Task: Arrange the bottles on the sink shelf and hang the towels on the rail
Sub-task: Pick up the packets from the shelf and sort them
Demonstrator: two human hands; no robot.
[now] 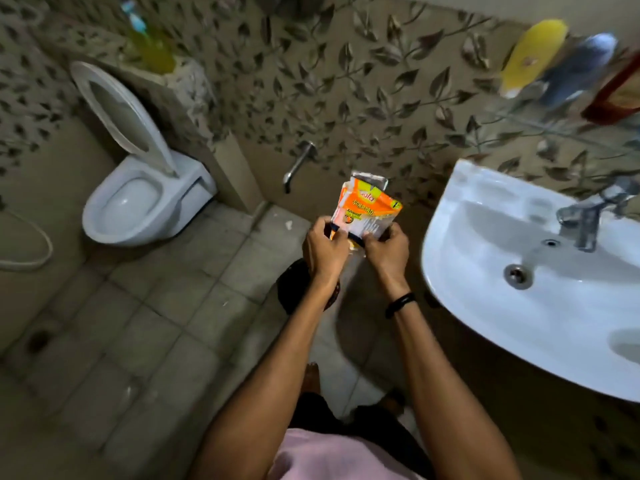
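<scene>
Two hands, left hand (323, 249) and right hand (386, 249), pinch bottom edge of crumpled orange-white plastic packet (367, 209), held upright, likely for reading. On glass shelf (540, 123): yellow plastic bottle (530, 57), blue-grey bottle (578, 71).

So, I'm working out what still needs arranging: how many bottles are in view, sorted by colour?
Yellow bottle, above the sink: 1
Blue-grey bottle, next to it: 1
Yellow-green bottle, on the ledge behind the toilet: 1
Total: 3 bottles
The orange packet held in the left hand and right hand is not counted.
</scene>
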